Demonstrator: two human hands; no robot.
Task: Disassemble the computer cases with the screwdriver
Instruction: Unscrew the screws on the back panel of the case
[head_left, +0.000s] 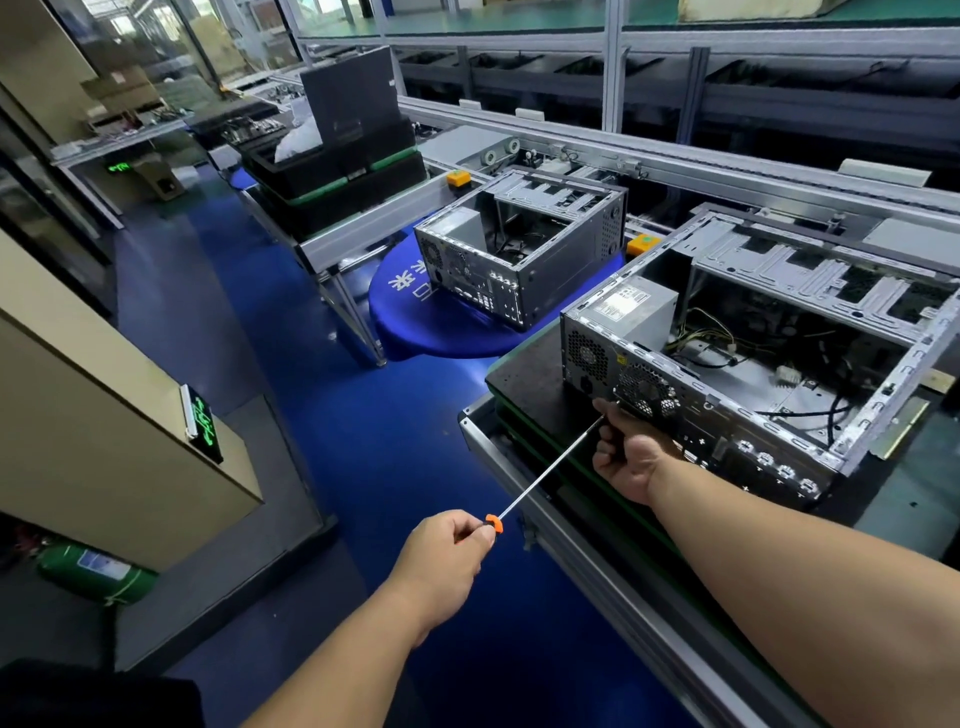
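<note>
From the head camera, a long-shafted screwdriver (545, 478) runs on a diagonal, its orange-collared handle end low and to the left, its tip up and to the right at the rear panel of the nearest computer case (753, 384), just beside the round fan grille. The left hand (447, 545) is curled round the handle, only the orange collar showing past the fingers. The right hand (631, 457) pinches the shaft close to its tip, fingers bent round it, right at the rear panel.

Two opened computer cases are in view, both lying on their sides with the open side up and their rear panels turned toward the camera's left. The near one sits on a black pallet (530, 384) at the edge of the conveyor line (597, 582); its power supply carries a white label (the print is too small to read), and loose cables lie inside. The second computer case (524, 249) stands farther off, partly over a round blue surface (415, 317) bearing white characters, seen upside down and not legible in full.

Two orange stop blocks (458, 179) sit along the line. Farther back, stacked black trays (337, 171) hold a dark upright panel. At left, a green illuminated exit sign (203, 422) hangs on a beige wall, and a green cylinder (96, 571) lies on the floor.
</note>
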